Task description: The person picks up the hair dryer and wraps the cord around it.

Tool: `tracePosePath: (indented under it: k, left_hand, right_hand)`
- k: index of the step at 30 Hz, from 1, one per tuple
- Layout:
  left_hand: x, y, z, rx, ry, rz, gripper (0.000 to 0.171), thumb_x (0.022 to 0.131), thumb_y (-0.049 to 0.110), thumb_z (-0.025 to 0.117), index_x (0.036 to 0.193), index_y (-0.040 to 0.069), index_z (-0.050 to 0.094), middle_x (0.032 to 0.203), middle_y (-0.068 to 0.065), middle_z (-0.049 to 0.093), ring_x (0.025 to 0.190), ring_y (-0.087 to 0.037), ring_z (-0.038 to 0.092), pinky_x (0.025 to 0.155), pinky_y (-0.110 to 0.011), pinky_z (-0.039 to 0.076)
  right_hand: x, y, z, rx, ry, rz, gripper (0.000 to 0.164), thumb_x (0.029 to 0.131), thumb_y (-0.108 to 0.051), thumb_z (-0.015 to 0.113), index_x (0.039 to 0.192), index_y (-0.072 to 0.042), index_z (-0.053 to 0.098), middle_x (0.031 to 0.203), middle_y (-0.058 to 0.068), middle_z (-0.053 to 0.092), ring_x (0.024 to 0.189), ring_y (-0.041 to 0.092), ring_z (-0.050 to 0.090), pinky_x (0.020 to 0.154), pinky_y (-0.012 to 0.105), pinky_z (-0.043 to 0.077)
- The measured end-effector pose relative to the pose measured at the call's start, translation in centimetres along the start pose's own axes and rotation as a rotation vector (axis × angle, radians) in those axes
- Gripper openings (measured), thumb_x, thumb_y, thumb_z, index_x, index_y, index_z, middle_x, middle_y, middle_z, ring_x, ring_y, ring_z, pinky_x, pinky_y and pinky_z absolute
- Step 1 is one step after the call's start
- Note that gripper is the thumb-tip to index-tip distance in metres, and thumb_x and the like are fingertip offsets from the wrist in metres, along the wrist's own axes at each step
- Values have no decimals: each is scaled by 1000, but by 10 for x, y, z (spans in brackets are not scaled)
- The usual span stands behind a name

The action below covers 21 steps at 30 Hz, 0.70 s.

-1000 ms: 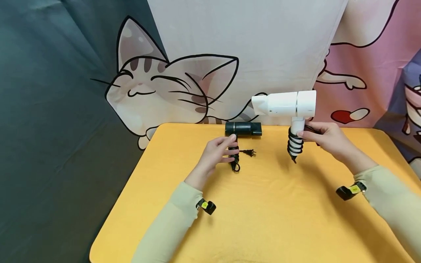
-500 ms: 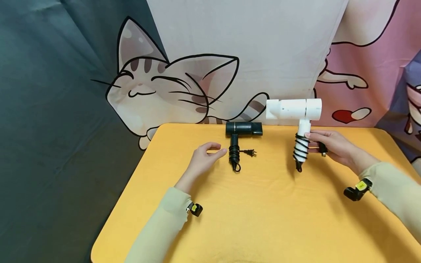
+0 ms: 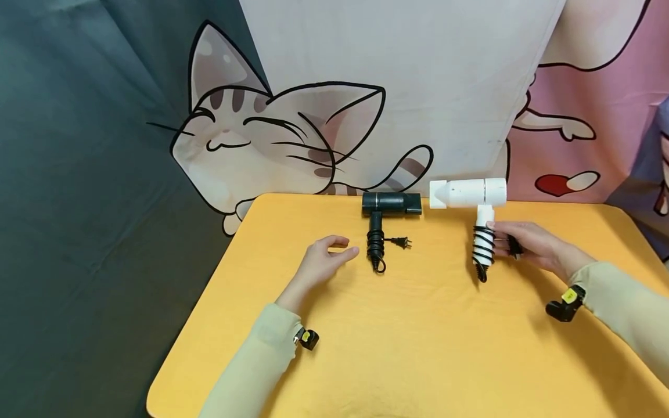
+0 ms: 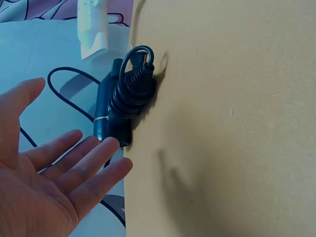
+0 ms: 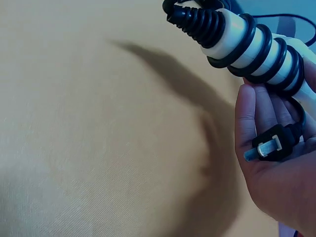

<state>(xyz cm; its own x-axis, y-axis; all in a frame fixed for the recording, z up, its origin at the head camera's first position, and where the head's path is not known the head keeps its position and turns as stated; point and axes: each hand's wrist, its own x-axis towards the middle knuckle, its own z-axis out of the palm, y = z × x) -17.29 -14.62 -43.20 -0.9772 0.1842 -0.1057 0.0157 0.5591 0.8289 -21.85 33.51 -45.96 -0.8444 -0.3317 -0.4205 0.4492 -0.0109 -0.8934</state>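
A white hair dryer (image 3: 467, 193) with a black cord coiled round its handle is held by my right hand (image 3: 530, 247), thumb on one side of the handle and fingers behind. In the right wrist view its black plug (image 5: 274, 143) lies against the palm. The black hair dryer (image 3: 391, 203) rests on the table to the left, cord wound round its handle and its plug (image 3: 401, 242) sticking out to the right. Left of that handle, my left hand (image 3: 319, 264) hovers with nothing in it; the left wrist view shows its fingers (image 4: 94, 168) spread and relaxed.
Both dryers are near the back edge of the yellow table (image 3: 418, 348). Right behind that edge stands a fabric backdrop (image 3: 444, 75) printed with a cartoon cat. A dark curtain (image 3: 94, 203) hangs on the left.
My right hand has brought the white hair dryer down and slightly right, towards the table. My left hand has drawn back left from the black hair dryer's handle, leaving it lying in place.
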Motion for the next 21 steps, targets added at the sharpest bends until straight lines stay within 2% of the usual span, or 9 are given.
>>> tracePosePath:
  k: [6,14,17,21]
  left_hand:
    - [-1,-4,-1,11,3,-7,57,100,47,74,140,7,67,140,-8,68,123,-30,71,99,-45,60]
    - [-3,-7,-2,38,19,-4,59,103,52,68,140,7,68,138,-7,70,123,-30,70,101,-45,59]
    - [-4,-8,-2,40,22,-3,60,103,53,67,140,7,68,138,-7,70,124,-30,70,102,-45,58]
    - [-4,-9,-2,48,19,-7,60,103,54,67,141,7,68,139,-8,69,124,-30,70,102,-45,58]
  right_hand:
    - [7,8,-4,43,10,51,28,114,-27,52,102,-22,76,104,-3,79,94,13,77,88,31,63]
    - [11,17,-5,72,42,93,31,114,-27,52,98,-18,77,96,0,80,86,14,78,83,32,65]
    - [13,17,-7,37,35,96,30,114,-30,53,99,-17,76,95,-1,80,86,13,78,83,32,65]
    - [17,13,-12,-73,-2,121,28,114,-32,52,102,-18,73,96,-4,78,88,10,75,84,32,64]
